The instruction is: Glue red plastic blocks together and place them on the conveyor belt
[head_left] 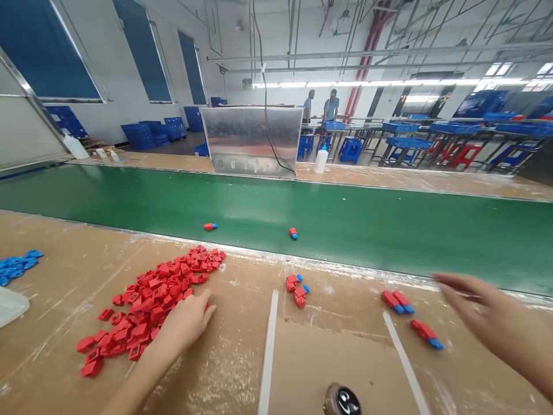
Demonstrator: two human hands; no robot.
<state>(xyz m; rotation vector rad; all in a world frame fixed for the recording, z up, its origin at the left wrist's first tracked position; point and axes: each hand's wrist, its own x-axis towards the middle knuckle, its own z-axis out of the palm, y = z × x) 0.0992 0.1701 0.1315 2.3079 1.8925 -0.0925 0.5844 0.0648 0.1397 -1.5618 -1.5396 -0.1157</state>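
Observation:
My left hand (185,321) rests at the right edge of a heap of small red plastic pieces (153,300) on the brown worktable, fingers curled onto the pieces; whether it holds one is hidden. My right hand (484,314) hovers above the table on the right, fingers stretched out and apart, blurred by motion, holding nothing. Just left of it lie assembled red-and-blue pieces (397,301) and another (426,334). A small cluster of red-and-blue pieces (298,288) sits between my hands.
A green conveyor belt (389,230) runs behind the table, carrying two red-and-blue pieces (210,226) (293,233). Blue pieces (17,265) lie far left. A metal box (252,141) and white bottle (320,160) stand beyond. Two people (319,106) stand far off.

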